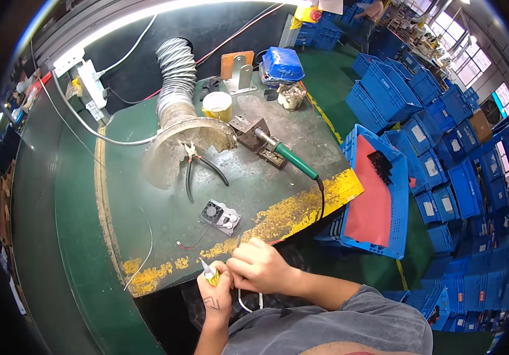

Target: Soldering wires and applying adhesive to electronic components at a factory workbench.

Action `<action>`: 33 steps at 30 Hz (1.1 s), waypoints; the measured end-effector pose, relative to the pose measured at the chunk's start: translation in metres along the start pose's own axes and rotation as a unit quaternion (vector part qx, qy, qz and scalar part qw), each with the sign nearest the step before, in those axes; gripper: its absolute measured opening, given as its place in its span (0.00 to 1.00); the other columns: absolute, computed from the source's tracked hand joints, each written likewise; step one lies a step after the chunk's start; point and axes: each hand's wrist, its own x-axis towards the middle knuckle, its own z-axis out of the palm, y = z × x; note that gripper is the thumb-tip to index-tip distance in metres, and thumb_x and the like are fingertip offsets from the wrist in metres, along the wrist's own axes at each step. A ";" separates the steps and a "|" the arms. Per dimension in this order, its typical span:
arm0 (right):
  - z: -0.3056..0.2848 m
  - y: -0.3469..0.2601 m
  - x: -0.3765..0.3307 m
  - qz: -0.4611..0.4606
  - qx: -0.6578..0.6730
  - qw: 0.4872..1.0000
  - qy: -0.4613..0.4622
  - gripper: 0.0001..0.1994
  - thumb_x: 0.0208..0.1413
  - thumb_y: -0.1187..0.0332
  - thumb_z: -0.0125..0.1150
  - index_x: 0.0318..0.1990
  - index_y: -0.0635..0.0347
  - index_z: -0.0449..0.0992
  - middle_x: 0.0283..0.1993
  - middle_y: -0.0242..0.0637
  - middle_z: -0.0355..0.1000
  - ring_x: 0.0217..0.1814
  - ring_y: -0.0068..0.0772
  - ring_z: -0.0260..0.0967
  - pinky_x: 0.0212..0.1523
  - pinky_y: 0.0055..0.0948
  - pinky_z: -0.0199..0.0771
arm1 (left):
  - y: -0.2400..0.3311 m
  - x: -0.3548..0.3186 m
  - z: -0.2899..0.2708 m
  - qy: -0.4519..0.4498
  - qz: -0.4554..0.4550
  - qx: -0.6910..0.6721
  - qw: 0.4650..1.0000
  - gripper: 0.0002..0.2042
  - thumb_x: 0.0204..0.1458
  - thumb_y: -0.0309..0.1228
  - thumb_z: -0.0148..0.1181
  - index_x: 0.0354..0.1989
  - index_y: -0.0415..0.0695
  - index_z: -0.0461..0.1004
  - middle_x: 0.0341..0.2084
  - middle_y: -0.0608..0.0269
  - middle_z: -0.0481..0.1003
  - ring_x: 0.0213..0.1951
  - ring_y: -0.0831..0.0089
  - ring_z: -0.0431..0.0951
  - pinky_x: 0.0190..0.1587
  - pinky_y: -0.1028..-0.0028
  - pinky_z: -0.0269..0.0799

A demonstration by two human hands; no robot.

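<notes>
At the bench's near edge my left hand is closed round a small yellow glue bottle, its pale pointed nozzle tilted up and to the left. My right hand presses against the left one, its fingers curled together; what they pinch, if anything, is hidden. Just beyond the hands lies a small black fan on a grey metal bracket, with a thin wire running from it to a little white connector. Behind that, a pair of cutting pliers with black handles rests with its handles spread.
A green-handled soldering iron sits in its metal stand. A ribbed duct with a wide hood rises behind the pliers. A yellow-and-white tub stands at the back. Blue crates fill the floor to the right.
</notes>
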 end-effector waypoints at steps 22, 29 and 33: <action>-0.047 0.007 0.031 -0.033 0.059 0.997 0.036 0.12 0.41 0.81 0.72 0.36 0.65 0.82 0.30 0.39 0.75 0.31 0.36 0.70 0.33 0.30 0.68 | 0.022 0.000 -0.014 0.020 0.149 0.276 0.949 0.06 0.57 0.23 0.58 0.28 0.36 0.72 0.19 0.62 0.68 0.23 0.78 0.67 0.29 0.76 0.65; -0.053 -0.006 0.031 -0.053 0.086 0.994 0.041 0.12 0.40 0.80 0.73 0.35 0.67 0.82 0.30 0.39 0.75 0.31 0.37 0.71 0.32 0.30 0.69 | 0.026 -0.012 -0.015 0.046 0.199 0.349 0.915 0.06 0.47 0.26 0.64 0.28 0.39 0.73 0.22 0.53 0.71 0.25 0.53 0.74 0.28 0.65 0.70; -0.060 -0.009 0.032 -0.060 0.046 0.997 0.020 0.12 0.40 0.80 0.73 0.35 0.66 0.82 0.31 0.39 0.76 0.32 0.37 0.71 0.32 0.30 0.70 | 0.023 -0.012 -0.013 0.035 0.214 0.350 0.911 0.06 0.45 0.26 0.66 0.27 0.41 0.73 0.22 0.54 0.71 0.25 0.54 0.74 0.28 0.65 0.70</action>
